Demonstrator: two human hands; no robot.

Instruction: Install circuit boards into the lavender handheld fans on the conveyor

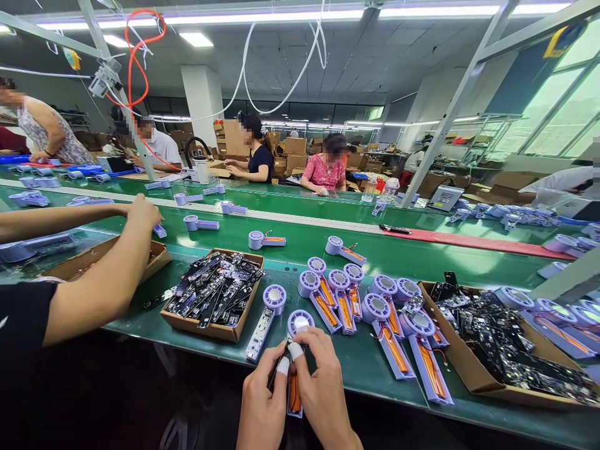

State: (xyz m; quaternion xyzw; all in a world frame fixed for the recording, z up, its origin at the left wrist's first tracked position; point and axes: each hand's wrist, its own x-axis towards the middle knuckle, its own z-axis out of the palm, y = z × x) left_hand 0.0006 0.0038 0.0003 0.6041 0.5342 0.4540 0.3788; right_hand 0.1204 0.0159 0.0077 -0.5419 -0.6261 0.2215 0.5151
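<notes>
Pinching a slim dark circuit board (276,370) between taped fingertips (295,350), left hand (265,403) and right hand (323,390) flank a lilac plastic housing (294,400) at the green assembly belt's (356,369) near edge, long axis running outward to its round head (300,323), right hand marginally nearer.

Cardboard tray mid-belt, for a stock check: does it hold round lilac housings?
No, the cardboard tray holds a pile of black circuit boards.

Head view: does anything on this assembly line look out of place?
One thing stands out: a loose circuit board lies on the green conveyor belt, just outside the cardboard tray. The other circuit boards are piled inside that tray, so this one looks stray.
</notes>
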